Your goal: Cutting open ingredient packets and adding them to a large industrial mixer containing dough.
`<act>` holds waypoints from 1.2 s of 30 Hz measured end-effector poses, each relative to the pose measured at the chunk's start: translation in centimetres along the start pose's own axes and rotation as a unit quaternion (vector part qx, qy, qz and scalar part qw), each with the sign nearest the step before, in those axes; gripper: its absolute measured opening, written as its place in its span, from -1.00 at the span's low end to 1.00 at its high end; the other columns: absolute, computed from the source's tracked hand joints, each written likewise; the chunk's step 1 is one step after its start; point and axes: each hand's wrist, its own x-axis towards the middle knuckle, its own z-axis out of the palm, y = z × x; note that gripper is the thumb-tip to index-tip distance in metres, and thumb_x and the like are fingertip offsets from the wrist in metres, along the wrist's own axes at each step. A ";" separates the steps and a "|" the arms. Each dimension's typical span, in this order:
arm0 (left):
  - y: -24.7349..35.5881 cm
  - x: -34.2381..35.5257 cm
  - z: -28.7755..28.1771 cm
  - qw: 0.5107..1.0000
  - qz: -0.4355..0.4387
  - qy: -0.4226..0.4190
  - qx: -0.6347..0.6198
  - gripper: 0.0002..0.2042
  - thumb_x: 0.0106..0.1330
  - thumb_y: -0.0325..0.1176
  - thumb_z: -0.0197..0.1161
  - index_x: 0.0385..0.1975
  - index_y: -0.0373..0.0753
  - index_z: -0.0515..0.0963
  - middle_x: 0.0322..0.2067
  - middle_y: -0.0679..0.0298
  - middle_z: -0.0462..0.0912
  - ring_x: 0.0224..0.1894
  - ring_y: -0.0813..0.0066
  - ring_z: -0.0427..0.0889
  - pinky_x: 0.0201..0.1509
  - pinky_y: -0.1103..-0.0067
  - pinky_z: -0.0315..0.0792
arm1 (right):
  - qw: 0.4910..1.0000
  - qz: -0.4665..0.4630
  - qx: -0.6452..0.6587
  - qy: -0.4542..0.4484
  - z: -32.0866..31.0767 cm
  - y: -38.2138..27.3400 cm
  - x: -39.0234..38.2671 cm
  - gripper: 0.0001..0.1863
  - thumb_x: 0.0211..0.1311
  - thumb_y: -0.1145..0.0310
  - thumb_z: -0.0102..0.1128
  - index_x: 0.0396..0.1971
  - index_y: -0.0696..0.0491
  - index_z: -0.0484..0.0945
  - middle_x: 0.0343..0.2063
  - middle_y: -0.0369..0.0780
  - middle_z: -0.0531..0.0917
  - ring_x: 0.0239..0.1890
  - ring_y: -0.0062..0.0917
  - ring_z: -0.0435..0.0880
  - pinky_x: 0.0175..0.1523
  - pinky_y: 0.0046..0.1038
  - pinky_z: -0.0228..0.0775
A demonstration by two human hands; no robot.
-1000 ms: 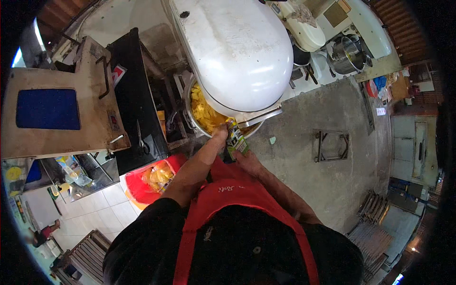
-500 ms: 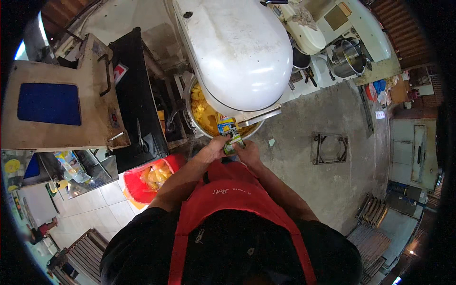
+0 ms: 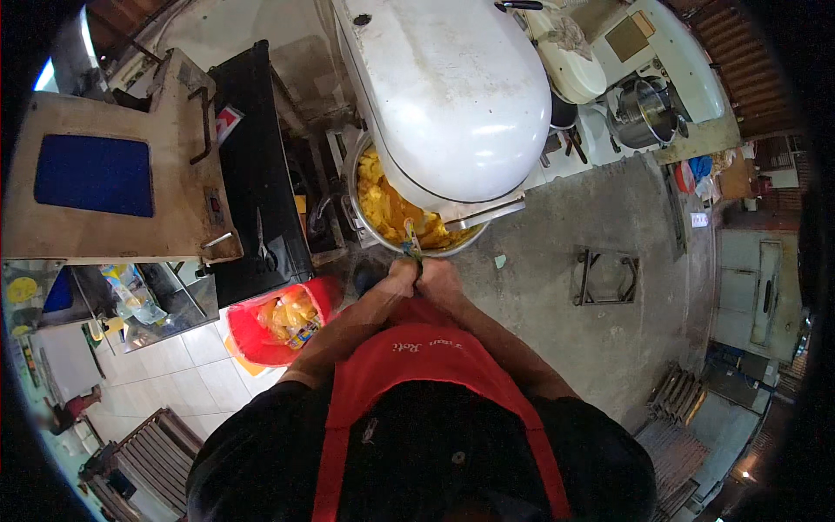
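The packet [image 3: 412, 247] has turned: its broad printed face showed half a second ago, and now it's a narrow strip, with the two hands drawn close together behind it. Nearest to us is the red apron [image 3: 417, 341], lower centre. Just above it, in the middle of the frame, the left hand [image 3: 401, 277] and right hand [image 3: 437, 280] press side by side, both closed on the packet's near end; the exact finger placement is too small to tell.

The packet's far end points up the frame, over the near rim of the steel bowl [image 3: 445, 251], where a yellow mixture [image 3: 376, 193] sits. I'd call that packet light, soft and floppy, quick to fold or crumple, maybe slick if wet. Best hold looks like a pinch at both corners of the near end, leaving the far end free.

Left of centre, the red bin [image 3: 323, 300] holds crumpled bags [image 3: 291, 315]. Beyond the bowl, top centre, looms the big white mixer [image 3: 461, 96]. Scissors [image 3: 261, 239] lie on the black table [image 3: 248, 139], upper left; a steel pot [image 3: 642, 113] stands upper right.
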 end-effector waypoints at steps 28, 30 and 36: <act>25.7 -13.2 0.4 0.958 -0.271 -0.075 -0.048 -0.73 0.48 -0.26 -0.09 -0.24 -0.26 0.53 -0.44 0.25 0.60 -0.62 0.58 0.43 -0.76 0.61 0.19 | 0.820 0.107 0.546 -0.133 2.3 4.5 1.3 -0.67 0.39 0.19 0.02 -0.44 0.16 0.49 -0.56 -0.23 0.54 -0.52 -0.50 0.51 -0.27 -0.36 0.38; 25.5 -12.4 1.3 0.959 -0.277 -0.046 0.046 -0.73 0.48 -0.24 -0.07 -0.25 -0.26 0.54 -0.45 0.23 0.60 -0.61 0.55 0.44 -0.73 0.54 0.26 | 0.829 0.133 0.522 -0.151 3.2 4.8 1.7 -0.64 0.42 0.17 0.00 -0.44 0.15 0.50 -0.57 -0.25 0.53 -0.51 -0.52 0.51 -0.28 -0.37 0.37; 14.6 -8.5 0.9 0.962 -0.265 0.049 -0.039 -0.82 0.39 -0.34 0.03 -0.30 -0.27 0.55 -0.50 0.16 0.58 -0.56 0.37 0.51 -0.55 0.37 0.39 | 0.767 0.216 0.559 -0.229 5.5 4.6 3.0 -0.61 0.44 0.10 0.03 -0.43 0.14 0.52 -0.55 -0.26 0.56 -0.47 -0.52 0.53 -0.33 -0.37 0.33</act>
